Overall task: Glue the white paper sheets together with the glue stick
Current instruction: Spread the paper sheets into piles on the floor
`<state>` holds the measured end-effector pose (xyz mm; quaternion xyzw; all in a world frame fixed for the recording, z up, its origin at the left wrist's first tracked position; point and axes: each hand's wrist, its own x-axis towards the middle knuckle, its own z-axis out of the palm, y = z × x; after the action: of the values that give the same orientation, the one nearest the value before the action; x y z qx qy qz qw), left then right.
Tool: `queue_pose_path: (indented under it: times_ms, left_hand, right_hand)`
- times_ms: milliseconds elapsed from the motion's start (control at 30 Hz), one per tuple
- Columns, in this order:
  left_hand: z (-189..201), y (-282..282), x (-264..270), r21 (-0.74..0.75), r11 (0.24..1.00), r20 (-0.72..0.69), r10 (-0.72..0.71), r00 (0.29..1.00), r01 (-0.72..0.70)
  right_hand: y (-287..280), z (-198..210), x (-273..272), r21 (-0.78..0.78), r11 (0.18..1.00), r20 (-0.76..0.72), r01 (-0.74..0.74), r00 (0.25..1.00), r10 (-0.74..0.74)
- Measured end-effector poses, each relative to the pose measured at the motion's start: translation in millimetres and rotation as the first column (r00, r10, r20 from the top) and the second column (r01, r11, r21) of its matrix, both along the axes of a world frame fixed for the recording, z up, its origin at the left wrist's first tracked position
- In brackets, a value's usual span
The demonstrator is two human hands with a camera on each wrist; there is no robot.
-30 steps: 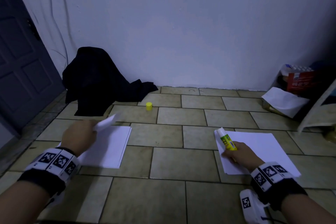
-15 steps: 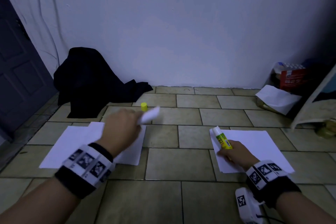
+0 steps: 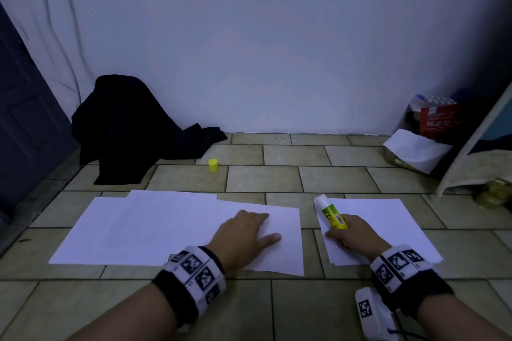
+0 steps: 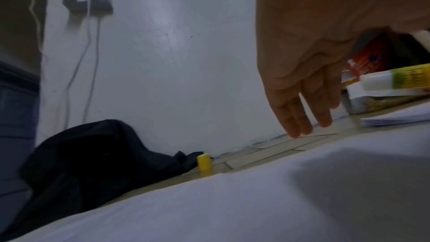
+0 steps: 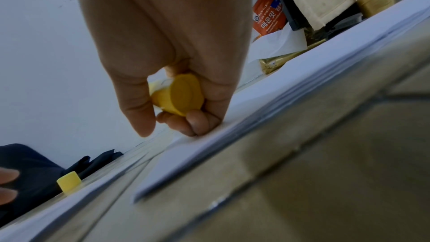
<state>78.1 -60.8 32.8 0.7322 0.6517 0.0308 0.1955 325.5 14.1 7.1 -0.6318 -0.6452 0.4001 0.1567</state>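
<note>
Overlapping white sheets lie spread on the tiled floor at the left and centre. My left hand lies flat on the rightmost of them, fingers straight. A second stack of white paper lies to the right. On its left edge rests my right hand, gripping the uncapped yellow glue stick by its base, white tip pointing away from me. The yellow cap stands alone on a tile behind the sheets.
A heap of dark cloth sits against the white wall at the back left, beside a dark door. Boxes, a crumpled white paper and a leaning board crowd the back right corner.
My left hand carried a sheet from the left pile rightwards and laid it down overlapping the others; it now lies flat on it. The right hand stayed on its stack with the glue stick.
</note>
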Motion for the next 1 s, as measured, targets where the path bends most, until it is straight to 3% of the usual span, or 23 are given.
queue_pose_path:
  times_ms: [100, 167, 333, 633, 1000]
  left_hand:
    - [-1, 4, -41, 0.08, 0.992, 0.031, 0.1, 0.995, -0.102]
    - [-3, 6, -74, 0.101, 0.983, -0.021, 0.153, 0.988, -0.151]
    - [-10, 2, -133, 0.021, 0.958, -0.164, 0.284, 0.945, -0.285]
    - [-15, -2, -137, -0.118, 0.91, -0.188, 0.373, 0.908, -0.398]
    - [-12, -10, -159, -0.118, 0.895, -0.303, 0.38, 0.874, -0.43]
  right_hand:
    - [-1, 1, 1, 0.048, 0.999, 0.027, -0.004, 1.0, 0.003]
    - [-3, 2, 1, 0.075, 0.997, 0.057, -0.021, 0.998, 0.016]
    - [-9, 9, -13, 0.18, 0.982, 0.086, -0.06, 0.995, 0.045]
    - [-16, 4, -72, 0.039, 0.953, 0.443, -0.301, 0.86, 0.254]
    - [-12, 12, -62, 0.022, 0.968, 0.479, -0.248, 0.853, 0.207]
